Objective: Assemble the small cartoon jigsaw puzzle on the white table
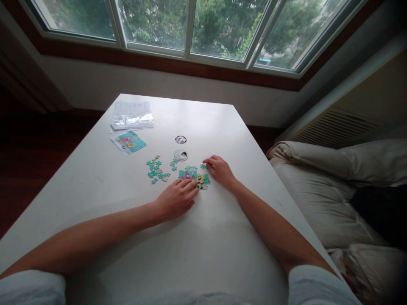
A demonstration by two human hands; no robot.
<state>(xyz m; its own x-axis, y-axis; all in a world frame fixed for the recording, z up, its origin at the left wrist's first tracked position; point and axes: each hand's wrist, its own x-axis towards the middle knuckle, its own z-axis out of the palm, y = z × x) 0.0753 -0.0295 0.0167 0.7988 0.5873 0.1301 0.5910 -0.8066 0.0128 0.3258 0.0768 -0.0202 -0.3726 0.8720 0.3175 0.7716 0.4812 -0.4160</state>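
The left hand (178,198) rests on the colourful, partly assembled cartoon jigsaw puzzle (192,173); the right hand (218,169) touches a small teal puzzle piece (203,166).

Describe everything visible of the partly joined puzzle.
The puzzle lies flat on the white table, ragged-edged, thin, apparently card. It shows pink and yellow cartoon figures against teal and green. The left hand lies over its near left part, hiding some; the right hand is at a loose piece.

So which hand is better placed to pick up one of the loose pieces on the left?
Probably the left: the left hand is nearer the loose pieces. The right hand is beyond the partly joined puzzle, fingers at a separate piece.
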